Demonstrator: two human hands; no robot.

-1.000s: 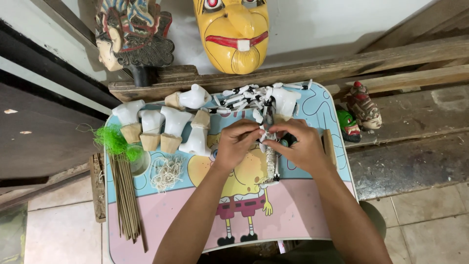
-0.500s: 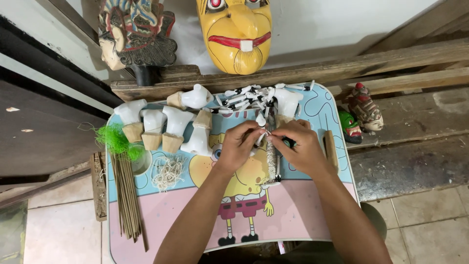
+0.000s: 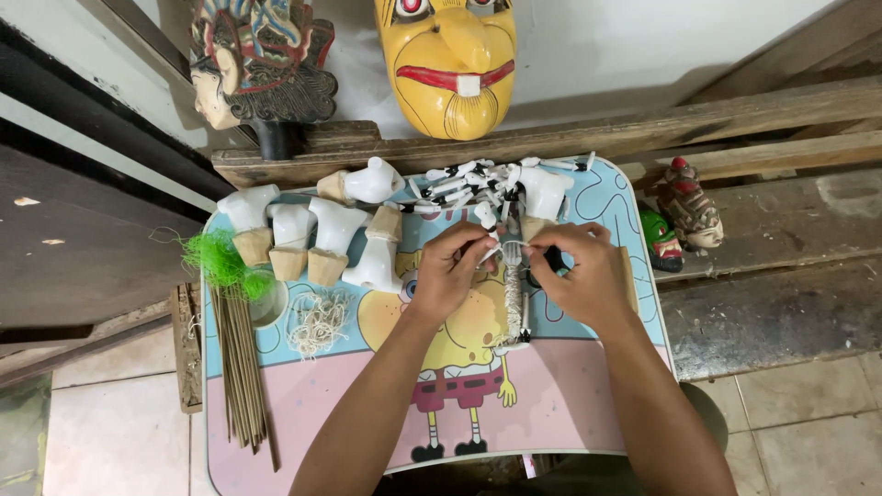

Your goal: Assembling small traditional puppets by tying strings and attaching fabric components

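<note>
- The string-wrapped stick point(image 3: 514, 298) you are working on lies over the middle of the cartoon-printed table point(image 3: 588, 413), its long axis running straight away from you: top end toward the wall, bottom end toward your body.
- Your left hand point(image 3: 452, 268) pinches the stick's upper end, fingertips closed narrow on it.
- Your right hand point(image 3: 581, 274) meets it from the other side, fingers curled and pinched at the same top end.
- Just beyond your hands lies a pile of small white limb pieces point(image 3: 478, 179); white puppet torsos point(image 3: 312, 234) stand to your left.
</note>
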